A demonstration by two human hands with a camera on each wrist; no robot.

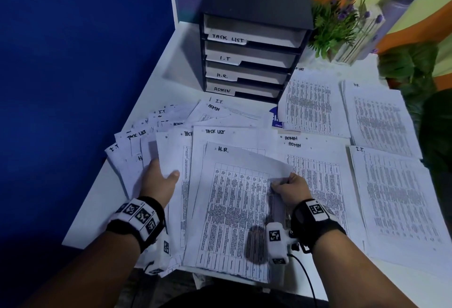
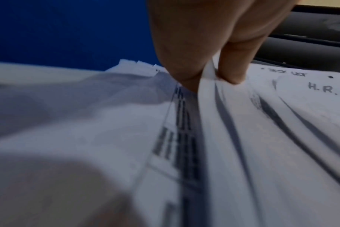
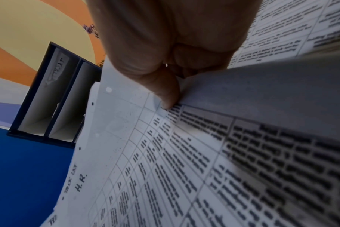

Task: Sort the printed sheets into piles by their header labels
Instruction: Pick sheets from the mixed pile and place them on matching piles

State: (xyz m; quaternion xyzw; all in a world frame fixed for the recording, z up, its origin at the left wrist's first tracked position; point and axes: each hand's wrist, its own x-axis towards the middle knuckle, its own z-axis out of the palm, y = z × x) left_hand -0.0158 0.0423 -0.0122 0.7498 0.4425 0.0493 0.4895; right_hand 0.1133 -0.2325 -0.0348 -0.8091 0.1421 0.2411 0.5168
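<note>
Mid-sort. Your right hand pinches the right edge of the H.R. sheet, thumb and fingers clamped on paper, atop the stack on the bench before you. Your left hand grips the fanned unsorted sheets, fingers closed on an edge.

Next, I judge: lift clear, carry to the H.R. pile, far right.

Head view alone shows the piles; the right wrist view shows the pinch.
</note>
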